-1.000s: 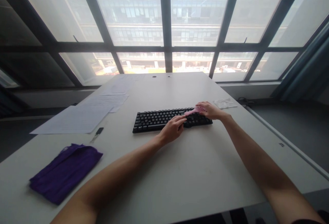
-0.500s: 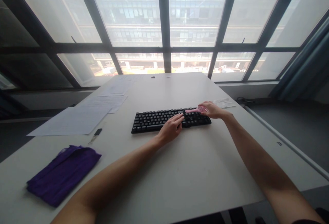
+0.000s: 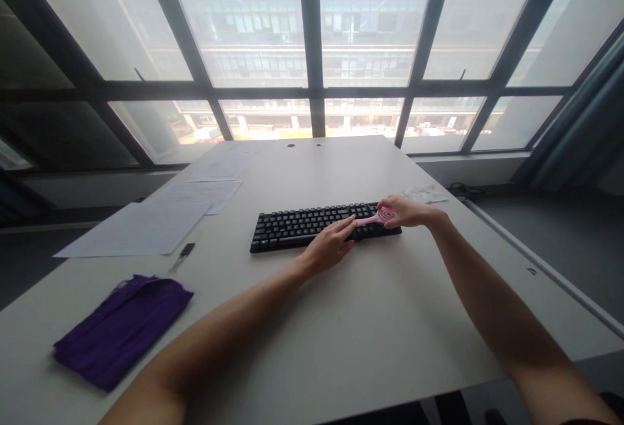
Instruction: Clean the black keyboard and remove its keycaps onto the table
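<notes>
The left hand [image 3: 327, 247] is lying palm down, fingers [image 3: 340, 225] pointing toward the right hand [image 3: 403, 211], whose fingers are curling in a grip; both arms [image 3: 234, 324] are slanting back behind the fingers.

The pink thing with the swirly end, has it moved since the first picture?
Yes: against the black keyboard, the pink spiral-headed tool has shifted a little right and toward the keyboard's near edge.
</notes>
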{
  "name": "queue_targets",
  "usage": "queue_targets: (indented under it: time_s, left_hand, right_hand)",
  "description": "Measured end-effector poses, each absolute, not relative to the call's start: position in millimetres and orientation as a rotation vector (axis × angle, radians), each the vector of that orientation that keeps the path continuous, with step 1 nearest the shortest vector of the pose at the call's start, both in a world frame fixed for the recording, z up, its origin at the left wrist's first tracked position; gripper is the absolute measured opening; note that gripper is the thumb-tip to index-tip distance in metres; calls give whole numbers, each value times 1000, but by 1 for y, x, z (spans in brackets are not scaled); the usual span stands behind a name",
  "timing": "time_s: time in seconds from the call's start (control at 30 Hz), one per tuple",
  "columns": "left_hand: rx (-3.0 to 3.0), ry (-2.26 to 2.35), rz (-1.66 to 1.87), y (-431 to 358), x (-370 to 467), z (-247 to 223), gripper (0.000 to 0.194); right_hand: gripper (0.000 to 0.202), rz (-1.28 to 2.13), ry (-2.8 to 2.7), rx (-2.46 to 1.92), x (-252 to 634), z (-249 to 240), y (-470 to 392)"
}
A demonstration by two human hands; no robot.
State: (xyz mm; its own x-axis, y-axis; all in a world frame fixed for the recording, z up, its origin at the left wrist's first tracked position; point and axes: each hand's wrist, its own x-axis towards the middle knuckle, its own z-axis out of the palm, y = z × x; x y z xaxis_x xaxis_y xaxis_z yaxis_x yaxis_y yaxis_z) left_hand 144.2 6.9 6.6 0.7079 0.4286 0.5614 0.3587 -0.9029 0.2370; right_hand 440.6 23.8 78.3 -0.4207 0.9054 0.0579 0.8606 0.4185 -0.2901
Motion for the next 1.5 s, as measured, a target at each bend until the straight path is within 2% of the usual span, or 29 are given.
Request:
queue_targets:
  time_s: [0.1, 0.3, 0.63, 0.8, 1.0, 1.17, 1.3, 1.4, 1.5]
  left_hand:
    - [2818, 577, 955, 5, 145, 9, 55]
    - [2821, 542, 991, 6, 144, 10, 36]
    - [2909, 462, 965, 4, 151, 8, 32]
    - [2918, 461, 999, 5, 148, 13, 32]
    - [2777, 731, 1311, 14, 140, 15, 39]
    - [2730, 904, 1214, 19, 135, 11, 41]
    - [2733, 955, 1122, 20, 134, 11, 28]
    - [2716, 969, 1174, 20, 132, 15, 24]
    - [2710, 1033, 1263, 21, 129, 18, 28]
  right_hand:
    - [50, 341, -2477, -1526, 432, 81, 20]
    - [49, 405, -2521, -1442, 417, 83, 12]
    - [47, 440, -2597, -1618, 411, 92, 4]
    - [41, 400, -2613, -1529, 407, 92, 3]
    - [41, 119, -2424, -1312, 397, 74, 16]
    - [38, 129, -2369, -1258, 386, 49, 30]
    - [43, 112, -2323, -1224, 381, 40, 33]
    - [50, 65, -2274, -1197, 375, 39, 31]
    - [48, 26, -2213, -1155, 366, 39, 28]
